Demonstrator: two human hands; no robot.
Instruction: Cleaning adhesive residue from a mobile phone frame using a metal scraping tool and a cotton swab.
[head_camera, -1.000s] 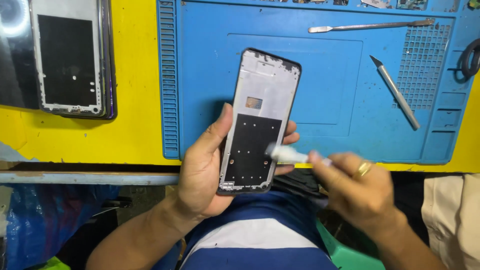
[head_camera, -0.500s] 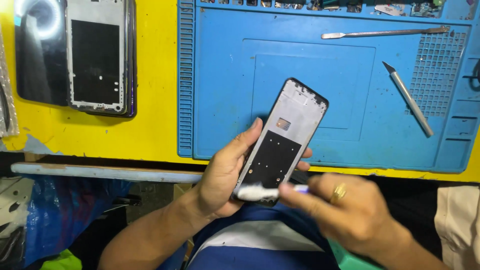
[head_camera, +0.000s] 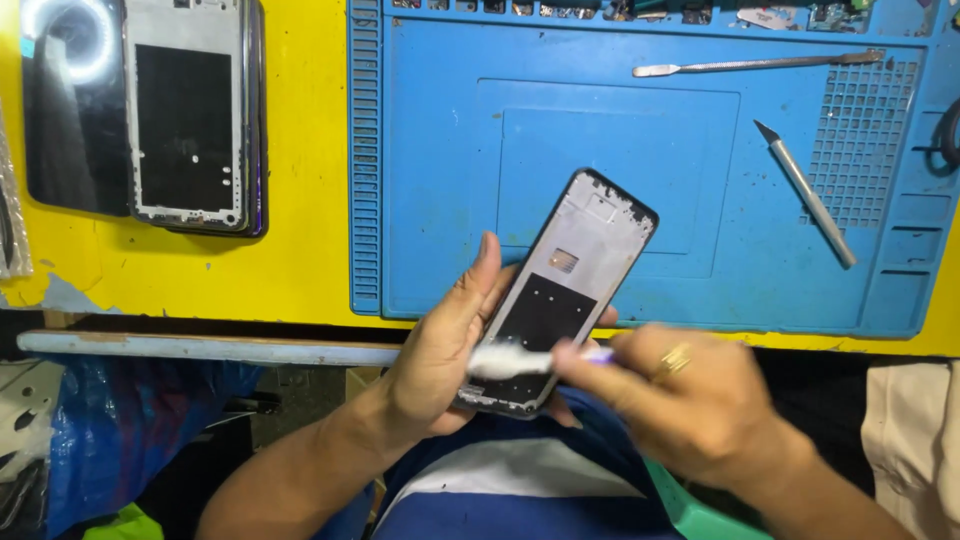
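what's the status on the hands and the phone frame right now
Left hand grips phone frame, tilted over blue mat. Right hand holds white brush on frame's lower end. Nothing in the way.

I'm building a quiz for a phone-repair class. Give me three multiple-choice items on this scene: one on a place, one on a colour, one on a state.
1. Where does the craft knife lie?
A. on the blue mat
B. on the yellow tabletop
C. in the right hand

2. What colour is the brush head?
A. red
B. white
C. green

3. How is the phone frame kept?
A. flat on the mat
B. gripped in the left hand
C. stacked on the other frame

Answers: 1 A, it rests on the mat's right part. 2 B, the bristles show white. 3 B, the fingers wrap its edges below the table edge.
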